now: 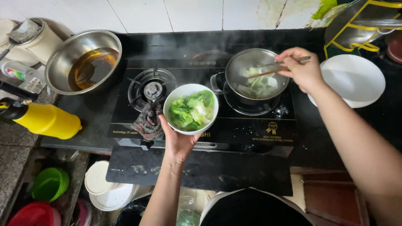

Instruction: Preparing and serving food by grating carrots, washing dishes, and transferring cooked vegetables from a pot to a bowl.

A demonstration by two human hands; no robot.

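Your left hand (178, 140) cupped the white bowl (191, 108) of greens from below, holding it over the stove just left of the steaming pot (256, 75). Your right hand (300, 69) was nearer the pot, closed on chopsticks (272, 71) whose length ran leftward from the hand into the vegetables.

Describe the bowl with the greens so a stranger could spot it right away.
Find the black gas stove. The white bowl sits in the left hand over its middle, filled with green leaves. Unlike the steel pot beside it, it is white and off the burner.
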